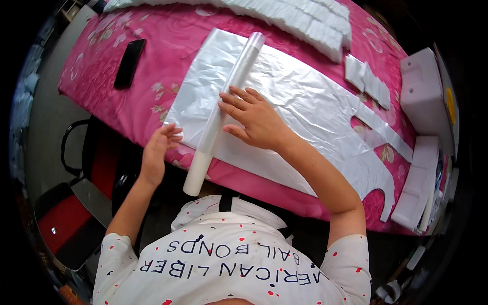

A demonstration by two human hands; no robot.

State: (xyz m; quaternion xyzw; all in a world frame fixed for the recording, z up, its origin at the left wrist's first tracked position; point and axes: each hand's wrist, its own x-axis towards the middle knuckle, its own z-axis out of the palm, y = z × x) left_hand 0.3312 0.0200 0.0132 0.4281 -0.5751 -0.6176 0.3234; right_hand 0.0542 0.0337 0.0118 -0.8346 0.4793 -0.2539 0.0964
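A stack of thin, shiny white plastic sheets (300,96), shaped like disposable aprons with curved cut-outs and strap-like ends at the right, lies flat on the table. Across its left part rests a long white roll (205,145), slanting from the far side to past the near table edge; its middle looks wrapped in glossy film. My right hand (257,122) lies on the roll and the sheets beside it, palm down, fingers spread. My left hand (156,152) hovers by the sheets' near left corner, fingers stretched out, holding nothing; whether its fingertips touch the plastic I cannot tell.
A pink flowered cloth (114,104) covers the table. A black phone (130,63) lies at the left. Folded white plastic bundles (295,23) line the far edge, with a smaller pile (367,81) nearer. White foam boxes (424,96) stand at the right. A red-and-black chair (68,221) is at left.
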